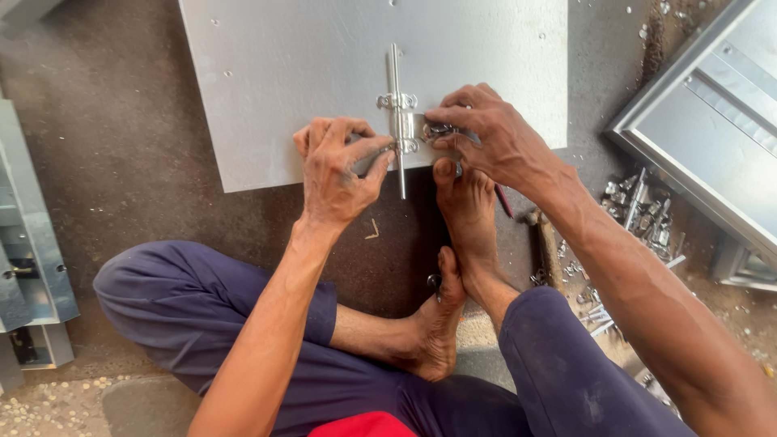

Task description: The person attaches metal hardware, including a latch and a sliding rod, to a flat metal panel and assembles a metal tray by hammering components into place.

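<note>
Left hand pinches a metal latch against a grey metal sheet on the floor; right hand grips the latch's other side, fingers curled.

We see no packages, labels, signs or screens anywhere in this view.
</note>
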